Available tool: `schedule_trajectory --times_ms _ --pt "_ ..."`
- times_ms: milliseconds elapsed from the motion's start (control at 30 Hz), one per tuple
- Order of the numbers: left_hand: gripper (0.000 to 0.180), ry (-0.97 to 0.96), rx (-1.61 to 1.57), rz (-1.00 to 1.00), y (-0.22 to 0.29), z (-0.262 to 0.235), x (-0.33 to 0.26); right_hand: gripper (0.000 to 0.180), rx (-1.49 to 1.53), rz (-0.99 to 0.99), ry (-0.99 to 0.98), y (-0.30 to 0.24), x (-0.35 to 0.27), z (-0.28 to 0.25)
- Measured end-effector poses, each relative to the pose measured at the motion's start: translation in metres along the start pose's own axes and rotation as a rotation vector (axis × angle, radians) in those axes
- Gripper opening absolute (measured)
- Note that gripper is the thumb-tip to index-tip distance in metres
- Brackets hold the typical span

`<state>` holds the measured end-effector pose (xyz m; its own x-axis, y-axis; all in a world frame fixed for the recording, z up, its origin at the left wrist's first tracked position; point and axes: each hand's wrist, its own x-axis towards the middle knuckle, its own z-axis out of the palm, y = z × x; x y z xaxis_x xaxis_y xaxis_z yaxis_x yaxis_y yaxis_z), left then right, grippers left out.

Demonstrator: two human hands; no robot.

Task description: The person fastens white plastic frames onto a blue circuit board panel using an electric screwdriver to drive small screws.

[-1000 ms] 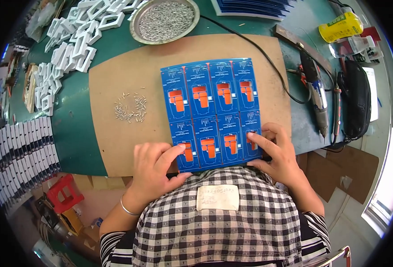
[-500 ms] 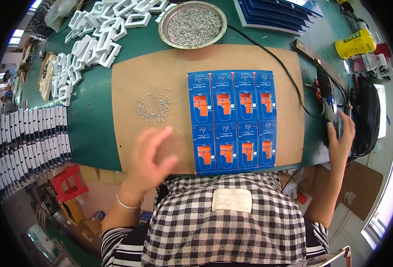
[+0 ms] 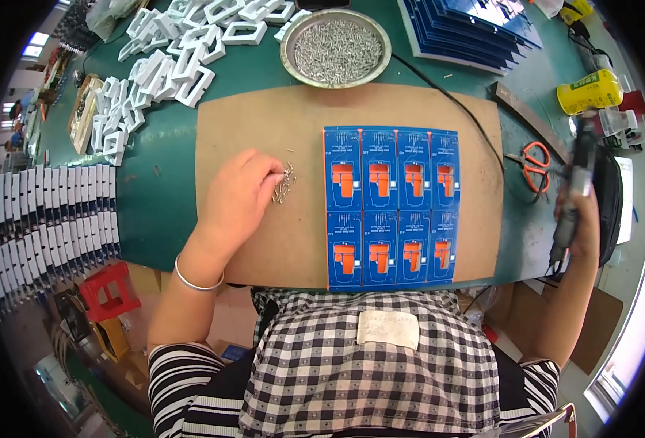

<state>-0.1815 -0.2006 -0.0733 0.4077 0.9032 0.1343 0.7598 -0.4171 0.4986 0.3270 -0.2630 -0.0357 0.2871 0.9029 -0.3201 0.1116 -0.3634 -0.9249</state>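
Observation:
My left hand is over the brown board, thumb and fingers pinched at a small pile of silvery screws. A screw seems to be between the fingertips, and the hand covers part of the pile. To the right of the pile lies a blue panel of circuit boards with orange areas, flat on the brown board. Off at the right side, my right hand is wrapped round a black and grey electric screwdriver, raised above the table and slightly blurred.
A metal bowl of screws stands at the back, with white plastic frames heaped to its left. Stacked blue panels, red-handled scissors, a metal bar and a yellow bottle sit on the right. White-topped assemblies line the left.
My left hand has moved forward and pinched at the screw pile. My right hand has taken up the electric screwdriver, uncovering the scissors. The whole view has shifted slightly.

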Motion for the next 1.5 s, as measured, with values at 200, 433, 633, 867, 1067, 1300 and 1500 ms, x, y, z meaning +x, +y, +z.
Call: schedule_trajectory --times_ms 200,433,633,867,1067,1300,1500 --pt "0.012 -0.019 -0.061 0.007 0.01 -0.004 0.007 0.059 0.886 -0.342 -0.166 -0.013 -0.02 0.036" --pt "0.008 -0.118 -0.057 -0.111 0.012 -0.007 0.001 0.05 1.056 -0.161 -0.304 0.0 0.004 0.105" --pt "0.008 -0.108 -0.122 -0.097 0.011 -0.01 0.005 0.057 1.283 -0.515 -0.496 -0.054 0.006 0.096" --pt "0.01 0.017 -0.204 -0.172 0.017 -0.006 0.003 0.06 1.115 -0.417 -0.533 -0.036 0.023 0.122" --pt "0.012 0.113 -0.24 -0.039 0.018 -0.004 -0.006 0.054 1.136 -0.384 -0.452 -0.029 0.015 0.159" --pt "0.013 0.103 -0.333 0.009 0.025 -0.006 -0.011 0.059 1.009 -0.575 -0.463 -0.077 0.006 0.165" --pt "0.007 0.046 -0.495 -0.143 0.025 -0.01 -0.001 0.062 1.014 -0.639 -0.538 -0.106 0.02 0.181"
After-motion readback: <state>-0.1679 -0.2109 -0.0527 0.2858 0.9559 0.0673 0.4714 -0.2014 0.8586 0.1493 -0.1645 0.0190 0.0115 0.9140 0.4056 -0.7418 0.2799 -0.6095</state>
